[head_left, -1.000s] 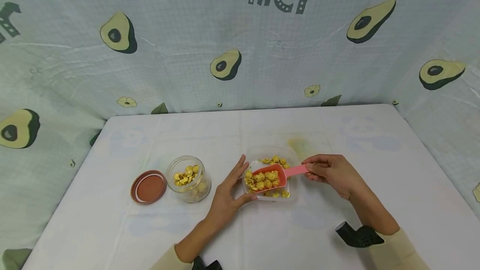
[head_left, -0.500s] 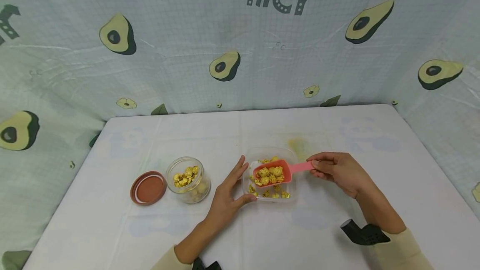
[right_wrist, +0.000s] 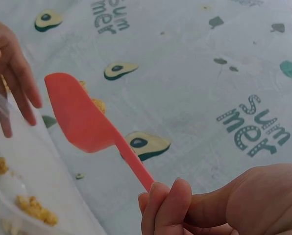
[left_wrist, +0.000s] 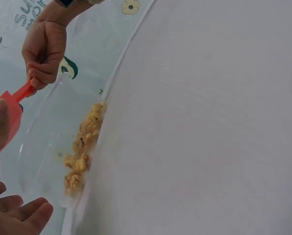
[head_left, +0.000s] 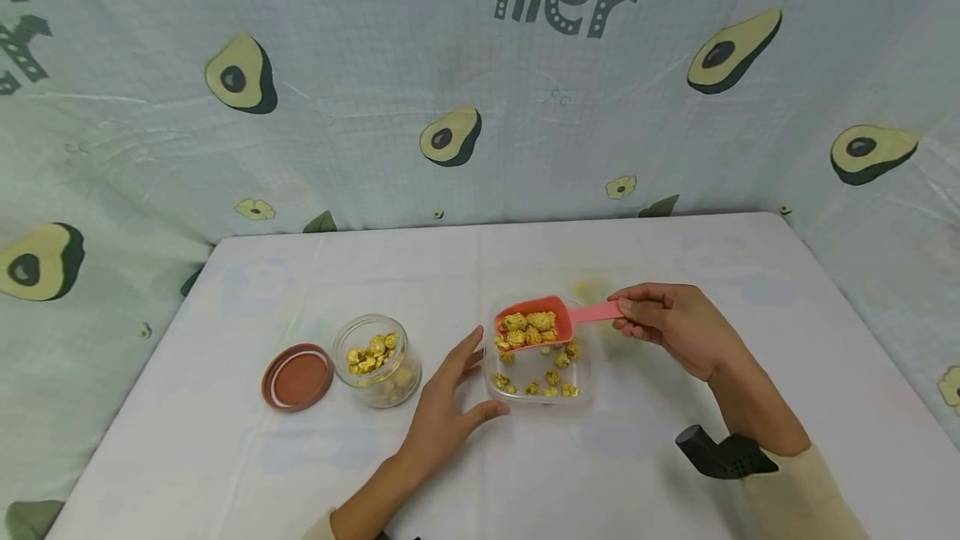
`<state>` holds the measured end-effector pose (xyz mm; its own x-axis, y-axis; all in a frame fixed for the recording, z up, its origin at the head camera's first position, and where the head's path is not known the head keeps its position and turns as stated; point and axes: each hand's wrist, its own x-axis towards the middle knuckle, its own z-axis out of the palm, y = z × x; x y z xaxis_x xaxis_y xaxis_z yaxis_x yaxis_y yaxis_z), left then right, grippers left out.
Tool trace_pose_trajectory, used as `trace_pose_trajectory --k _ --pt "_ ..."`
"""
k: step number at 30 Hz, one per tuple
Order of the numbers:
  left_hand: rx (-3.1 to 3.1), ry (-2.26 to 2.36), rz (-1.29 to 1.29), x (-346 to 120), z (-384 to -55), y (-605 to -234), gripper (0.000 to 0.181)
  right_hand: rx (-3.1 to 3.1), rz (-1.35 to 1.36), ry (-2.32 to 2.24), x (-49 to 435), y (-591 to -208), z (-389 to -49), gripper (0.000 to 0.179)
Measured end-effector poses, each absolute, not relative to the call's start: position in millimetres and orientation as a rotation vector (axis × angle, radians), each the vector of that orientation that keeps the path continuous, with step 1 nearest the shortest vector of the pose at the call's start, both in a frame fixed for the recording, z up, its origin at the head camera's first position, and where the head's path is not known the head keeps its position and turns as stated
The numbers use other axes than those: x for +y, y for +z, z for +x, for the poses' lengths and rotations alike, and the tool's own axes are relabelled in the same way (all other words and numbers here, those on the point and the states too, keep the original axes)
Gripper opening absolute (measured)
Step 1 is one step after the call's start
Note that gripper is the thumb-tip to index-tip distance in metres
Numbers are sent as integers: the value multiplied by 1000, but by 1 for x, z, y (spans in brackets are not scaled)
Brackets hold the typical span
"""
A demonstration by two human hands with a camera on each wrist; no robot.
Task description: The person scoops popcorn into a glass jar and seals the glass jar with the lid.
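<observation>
My right hand (head_left: 678, 323) pinches the handle of a pink-red scoop (right_wrist: 82, 115). Yellow popcorn (head_left: 527, 329) fills the scoop, which is raised over a clear plastic container (head_left: 588, 390). A few more popcorn pieces (left_wrist: 82, 147) lie in the container. My left hand (head_left: 446, 407) is beside the container's left side, its fingers spread and relaxed, holding nothing. In the right wrist view the scoop is seen from its underside, with popcorn peeking past its edge.
A round glass jar (head_left: 408, 377) partly filled with popcorn stands left of my left hand. Beside it lies a brown-red round lid (head_left: 297, 377). The white-covered table (head_left: 600, 473) ends at an avocado-print sheet (head_left: 337, 107) behind.
My right hand has lifted the loaded scoop up and away from the container's bottom, toward its far side. My left hand has come off the container's side and drawn slightly left.
</observation>
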<state>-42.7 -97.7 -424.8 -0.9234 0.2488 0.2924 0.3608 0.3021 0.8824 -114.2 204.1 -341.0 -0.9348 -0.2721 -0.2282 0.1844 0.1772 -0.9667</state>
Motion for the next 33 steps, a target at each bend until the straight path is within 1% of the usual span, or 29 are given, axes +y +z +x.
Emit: trace_pose_trajectory --k 6,9,15,18,20,21,26,29,33 --pt "-2345 -1685 -606 -114 -23 -404 90 2109 -121 -1816 188 -328 -118 39" --pt "-2222 -1668 -633 -125 -14 -390 85 2095 -125 -1829 178 -323 -120 37" --pt "-1899 -1562 -713 -146 -7 -359 62 2054 -140 -1854 158 -314 -126 35" --pt "-1832 -1484 -685 -158 -12 -358 59 2035 -155 -1870 148 -309 -128 34" --pt "-1891 -1422 -573 -167 -16 -364 60 2028 -162 -1875 141 -307 -129 34" --pt "-1935 -1400 -510 -172 -18 -370 63 2023 -161 -1879 137 -306 -130 33" --pt "-2175 -1408 -168 -190 -28 -399 90 2013 -166 -1876 115 -301 -132 29" --pt "-2247 -1499 -27 -192 -31 -410 94 2023 -157 -1854 102 -298 -133 27" --pt "-2272 -1577 51 -191 -32 -417 95 2048 -127 -1807 87 -293 -134 24"
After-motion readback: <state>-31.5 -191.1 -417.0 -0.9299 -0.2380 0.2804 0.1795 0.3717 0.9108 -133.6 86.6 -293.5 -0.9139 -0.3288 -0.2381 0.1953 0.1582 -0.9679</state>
